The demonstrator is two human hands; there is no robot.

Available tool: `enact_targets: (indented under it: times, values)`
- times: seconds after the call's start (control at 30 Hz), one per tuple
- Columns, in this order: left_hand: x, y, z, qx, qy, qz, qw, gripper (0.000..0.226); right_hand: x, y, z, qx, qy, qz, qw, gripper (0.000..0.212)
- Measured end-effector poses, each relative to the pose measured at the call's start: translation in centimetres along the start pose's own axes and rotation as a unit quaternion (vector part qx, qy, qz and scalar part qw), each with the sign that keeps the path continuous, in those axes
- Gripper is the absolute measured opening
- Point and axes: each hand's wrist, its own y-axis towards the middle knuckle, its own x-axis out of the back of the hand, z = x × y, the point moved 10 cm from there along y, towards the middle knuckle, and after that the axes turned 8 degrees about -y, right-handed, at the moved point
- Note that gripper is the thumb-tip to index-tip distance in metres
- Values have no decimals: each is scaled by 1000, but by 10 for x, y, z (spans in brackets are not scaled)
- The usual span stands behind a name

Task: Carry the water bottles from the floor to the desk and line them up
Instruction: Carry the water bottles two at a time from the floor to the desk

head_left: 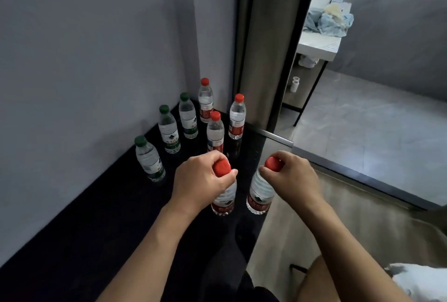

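Note:
My left hand (pixel 200 179) grips the neck of a red-capped water bottle (pixel 223 201) just under its cap. My right hand (pixel 294 173) pinches the red cap of a second red-capped bottle (pixel 260 196) beside it. Both bottles are upright above the black desk top (pixel 96 217); whether their bases touch it I cannot tell. Further back on the desk stand three more red-capped bottles (pixel 215 133) and three green-capped bottles (pixel 169 132), the green ones in a row along the wall.
A grey wall (pixel 84 47) borders the desk on the left. A dark door frame (pixel 273 47) rises behind the bottles. Beyond it a white table (pixel 316 46) carries crumpled cloth. Tiled floor (pixel 362 132) lies to the right, and my knee (pixel 343 280) shows at the bottom.

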Motion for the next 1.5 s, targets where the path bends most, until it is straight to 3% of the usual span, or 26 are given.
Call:
enact_targets:
  times: [0.23,0.6,1.0,1.33,1.5]
  values:
    - [4,18,39,56,47,-21,997,27,-62,56,49,115,-10,92,989,26]
    - [39,19,94,191,179,-100,960,27,-148,120,152,317,3,208,925,17]
    - [26,31,146,281,196,-77,936,19,-205,143,193,369,-25,297,880,11]
    - [4,30,173,305,174,-59,934,20,-220,143,193,349,-22,330,877,25]
    - [4,30,168,301,158,-72,938,26,-197,149,194,373,-50,187,907,35]
